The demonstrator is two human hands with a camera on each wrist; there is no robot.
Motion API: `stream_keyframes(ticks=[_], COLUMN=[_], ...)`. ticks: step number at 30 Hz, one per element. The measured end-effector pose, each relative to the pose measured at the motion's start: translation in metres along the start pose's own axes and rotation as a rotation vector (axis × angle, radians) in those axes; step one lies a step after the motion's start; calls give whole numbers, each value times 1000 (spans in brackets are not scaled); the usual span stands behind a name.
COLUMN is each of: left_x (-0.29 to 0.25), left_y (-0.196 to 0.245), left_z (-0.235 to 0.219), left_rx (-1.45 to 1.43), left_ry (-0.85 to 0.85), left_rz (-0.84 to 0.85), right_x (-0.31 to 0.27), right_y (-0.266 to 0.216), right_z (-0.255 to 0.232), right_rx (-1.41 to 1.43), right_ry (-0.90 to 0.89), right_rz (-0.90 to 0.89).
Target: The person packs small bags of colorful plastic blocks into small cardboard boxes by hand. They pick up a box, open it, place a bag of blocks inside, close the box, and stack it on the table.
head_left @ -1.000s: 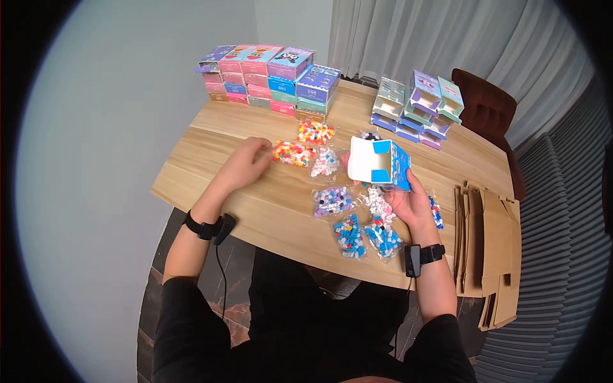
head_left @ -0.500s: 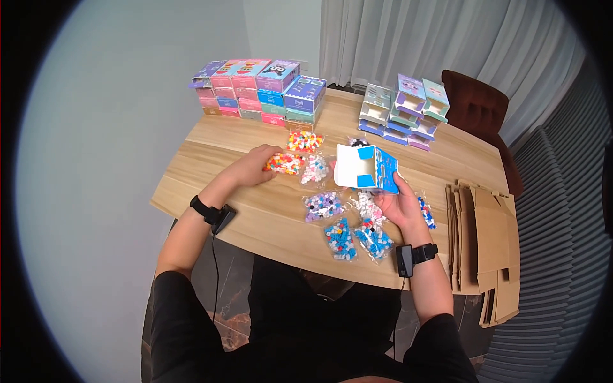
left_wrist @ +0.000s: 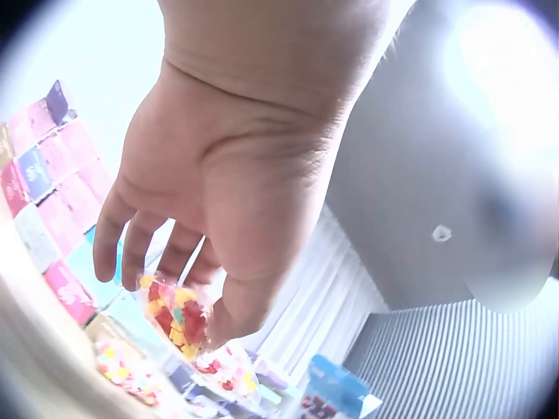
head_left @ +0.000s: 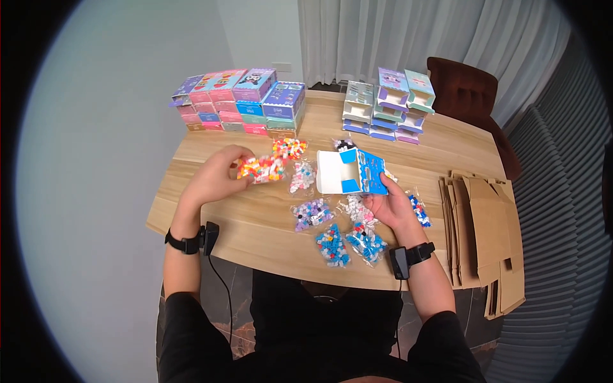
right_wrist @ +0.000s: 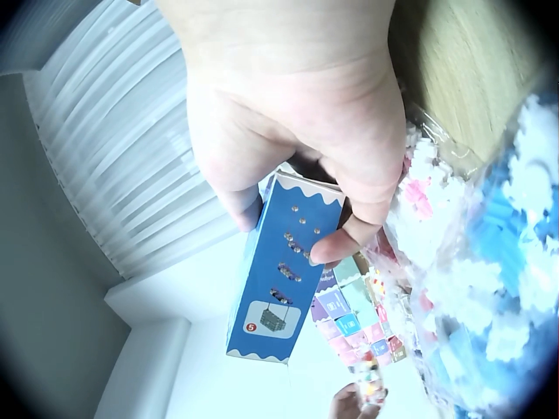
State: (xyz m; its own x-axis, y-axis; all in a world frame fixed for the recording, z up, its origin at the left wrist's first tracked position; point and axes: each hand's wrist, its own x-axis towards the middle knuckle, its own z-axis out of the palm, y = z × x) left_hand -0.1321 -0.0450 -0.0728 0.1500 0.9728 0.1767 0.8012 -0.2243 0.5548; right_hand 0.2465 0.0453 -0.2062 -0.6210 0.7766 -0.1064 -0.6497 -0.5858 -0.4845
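My left hand (head_left: pixel 216 179) pinches a clear bag of orange, red, yellow and white toy bricks (head_left: pixel 262 170) between thumb and fingers. In the left wrist view that bag (left_wrist: pixel 177 319) hangs at the fingertips. A blue cardboard box (head_left: pixel 371 172) is gripped by my right hand (head_left: pixel 397 205), its open end and white flap toward the left. Printed pictures show on the side of the box (right_wrist: pixel 286 271) in the right wrist view. Between the hands lies a bag of white and pink bricks (head_left: pixel 302 177), and another bag of orange and yellow bricks (head_left: pixel 289 148) sits behind.
Stacked coloured boxes (head_left: pixel 239 105) stand at the back left, and open empty boxes (head_left: pixel 389 105) at the back right. Nearer me lie bags of purple (head_left: pixel 312 214) and blue bricks (head_left: pixel 332 246). Flattened brown cardboard (head_left: pixel 488 230) leans at the table's right end.
My left hand has reached the bag of orange bricks, taken hold of it and raised it. My right hand still holds the blue box. The head view has shifted a little.
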Motion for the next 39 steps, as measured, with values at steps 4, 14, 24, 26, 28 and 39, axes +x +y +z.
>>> stream_keyframes(ticks=[4,14,24,26,28,39], left_x=[11,63,51,52,53,55], left_y=[63,107,110,111,112,118], left_z=[-2,21,25,26,28,45], left_rx=[-101,163,262,239,198,178], left_ry=[122,166,91,54,31,22], left_rz=[189,479,464,481,499,525], right_x=[-1,-3,-4,-3,-6,-8], right_y=[1,-1,5,5,6,10], right_z=[1,3,5,4,9,26], right_rx=[-7,77,-10,-50,-110,-124], right_ry=[-59,0,-30,-53,-35,-97], right_rz=[-6,-118,-165,-157,-165,-155])
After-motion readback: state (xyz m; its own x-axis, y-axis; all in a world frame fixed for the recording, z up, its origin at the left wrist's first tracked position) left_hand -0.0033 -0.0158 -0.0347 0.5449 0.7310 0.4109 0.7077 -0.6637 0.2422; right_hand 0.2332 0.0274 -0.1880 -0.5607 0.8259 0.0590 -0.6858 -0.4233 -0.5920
